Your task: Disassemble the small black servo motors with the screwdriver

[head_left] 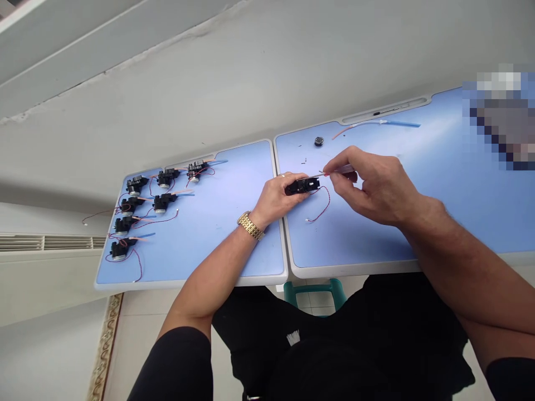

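My left hand (pixel 273 197), with a gold watch at its wrist, grips a small black plastic assembly (pixel 304 185) above the right-hand table. From the assembly a thin twisted red wire (pixel 328 207) curls down to a white connector. My right hand (pixel 376 178) pinches a slim screwdriver (pixel 346 169) with a clear handle and a red collar. Its thin metal shaft points left and lies along the top of the assembly; where exactly the tip sits is too small to tell.
Several similar black assemblies (pixel 165 201) with wires and tubes stand on the left table (pixel 234 223). Beyond my hands lie a round black part (pixel 319 141), tiny dark pieces (pixel 304 162) and an orange-and-blue tube (pixel 399 123). A seam divides the tables.
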Demonstrator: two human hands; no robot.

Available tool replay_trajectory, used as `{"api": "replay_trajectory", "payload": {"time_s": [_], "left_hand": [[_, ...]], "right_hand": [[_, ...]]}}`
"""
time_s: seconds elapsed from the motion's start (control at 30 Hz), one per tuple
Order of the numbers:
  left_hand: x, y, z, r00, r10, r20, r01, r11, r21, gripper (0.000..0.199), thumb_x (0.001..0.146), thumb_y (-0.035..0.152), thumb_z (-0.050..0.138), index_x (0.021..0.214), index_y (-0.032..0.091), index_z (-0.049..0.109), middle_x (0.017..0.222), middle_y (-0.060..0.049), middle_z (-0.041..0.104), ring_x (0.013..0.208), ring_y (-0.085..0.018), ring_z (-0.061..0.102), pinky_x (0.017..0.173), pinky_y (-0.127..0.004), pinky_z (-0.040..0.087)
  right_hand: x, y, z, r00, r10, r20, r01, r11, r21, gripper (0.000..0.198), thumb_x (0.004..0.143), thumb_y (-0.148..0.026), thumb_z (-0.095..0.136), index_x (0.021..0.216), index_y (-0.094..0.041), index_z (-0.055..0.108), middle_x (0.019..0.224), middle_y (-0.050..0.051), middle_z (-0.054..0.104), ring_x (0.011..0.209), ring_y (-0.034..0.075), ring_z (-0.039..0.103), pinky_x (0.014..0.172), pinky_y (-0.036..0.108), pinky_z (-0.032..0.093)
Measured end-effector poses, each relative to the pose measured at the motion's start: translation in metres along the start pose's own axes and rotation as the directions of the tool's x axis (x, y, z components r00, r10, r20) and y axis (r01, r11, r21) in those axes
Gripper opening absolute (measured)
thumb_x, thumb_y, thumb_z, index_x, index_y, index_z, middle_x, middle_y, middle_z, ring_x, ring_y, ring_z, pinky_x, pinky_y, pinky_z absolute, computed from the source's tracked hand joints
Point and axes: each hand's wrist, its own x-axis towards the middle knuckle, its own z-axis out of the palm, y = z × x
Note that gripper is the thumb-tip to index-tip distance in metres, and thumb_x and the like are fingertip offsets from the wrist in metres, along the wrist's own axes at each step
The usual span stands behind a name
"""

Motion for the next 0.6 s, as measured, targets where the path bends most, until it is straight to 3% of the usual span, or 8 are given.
{"api": "replay_trajectory", "payload": {"time_s": [0.07,0.13,0.23,0.4,0.5,0.6], "left_hand": [[0.0001,0.0009,0.0007,1.0,0.01,0.01,-0.011,1.0,0.027,0.029,0.104,0.034,0.089,0.131,0.028,0.085,0.111,-0.003,0.086,0.098,-0.02,0.078,0.094,-0.037,0.062],[0.0003,0.0013,0.0015,1.0,0.016,0.018,-0.017,0.999,0.051,0.028,0.103,0.03,0.089,0.131,0.029,0.085,0.111,-0.003,0.086,0.098,-0.02,0.078,0.095,-0.037,0.062],[0.0006,0.0016,0.0022,1.0,0.014,0.025,-0.015,0.998,0.066,0.028,0.102,0.027,0.088,0.131,0.028,0.085,0.111,-0.003,0.086,0.098,-0.02,0.078,0.095,-0.036,0.062],[0.0002,0.0031,0.0011,1.0,-0.001,0.028,-0.001,0.999,0.041,0.031,0.102,0.025,0.087,0.133,0.027,0.084,0.116,-0.004,0.087,0.101,-0.02,0.079,0.098,-0.037,0.063],[-0.0002,0.0042,0.0003,0.999,0.011,0.039,-0.011,1.0,0.021,0.029,0.102,0.025,0.086,0.131,0.027,0.084,0.117,-0.004,0.087,0.104,-0.021,0.08,0.099,-0.038,0.063],[-0.0005,0.0047,0.0,0.999,0.012,0.046,-0.013,1.0,0.023,0.028,0.102,0.026,0.086,0.13,0.028,0.084,0.118,-0.003,0.087,0.106,-0.021,0.081,0.101,-0.039,0.063]], "right_hand": [[-0.0009,0.0015,0.0026,1.0,0.024,-0.01,-0.025,0.999,-0.035,0.005,0.108,-0.031,0.069,0.108,-0.03,0.074,0.091,0.001,0.084,0.073,0.023,0.078,0.067,0.039,0.063],[-0.0015,0.0018,0.004,0.999,0.033,-0.024,-0.035,0.997,-0.071,0.012,0.112,-0.036,0.067,0.103,-0.03,0.073,0.085,0.0,0.081,0.069,0.022,0.074,0.063,0.038,0.06],[-0.0015,0.0006,0.002,0.999,0.019,-0.027,-0.021,0.996,-0.089,0.015,0.114,-0.031,0.064,0.101,-0.029,0.071,0.082,0.0,0.078,0.065,0.021,0.069,0.064,0.038,0.058],[-0.0015,0.0011,-0.0043,0.998,-0.026,0.056,0.032,0.995,-0.1,0.013,0.111,-0.023,0.061,0.109,-0.029,0.072,0.095,0.004,0.08,0.08,0.026,0.073,0.072,0.042,0.061],[-0.0022,0.0042,-0.0038,0.996,-0.065,0.054,0.071,0.988,-0.135,0.012,0.112,-0.026,0.061,0.113,-0.029,0.073,0.097,0.005,0.081,0.087,0.028,0.076,0.076,0.044,0.063],[-0.0024,0.0065,-0.0015,0.999,-0.048,0.014,0.049,0.981,-0.185,0.016,0.116,-0.036,0.061,0.107,-0.029,0.072,0.085,0.002,0.077,0.075,0.025,0.074,0.067,0.041,0.059]]}}
